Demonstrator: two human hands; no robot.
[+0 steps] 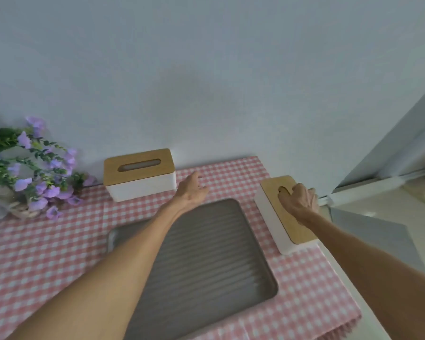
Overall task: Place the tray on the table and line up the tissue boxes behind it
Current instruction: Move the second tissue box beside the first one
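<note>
A grey ribbed tray (pixel 206 261) lies flat on the pink checked tablecloth (pixel 47 253), partly under my left forearm. One white tissue box with a wooden lid (pixel 139 173) stands against the wall behind the tray's left part. A second tissue box (pixel 275 217) sits at the table's right edge, turned lengthwise away from the wall. My right hand (pixel 298 201) grips its far end from above, with a finger at the lid's slot. My left hand (pixel 192 190) hovers with fingers apart beyond the tray, just right of the first box, holding nothing.
A vase of purple flowers (pixel 27 168) stands at the back left on the cloth. The white wall (pixel 206 82) rises right behind the table. The table's right edge drops off beside a window frame (pixel 390 168).
</note>
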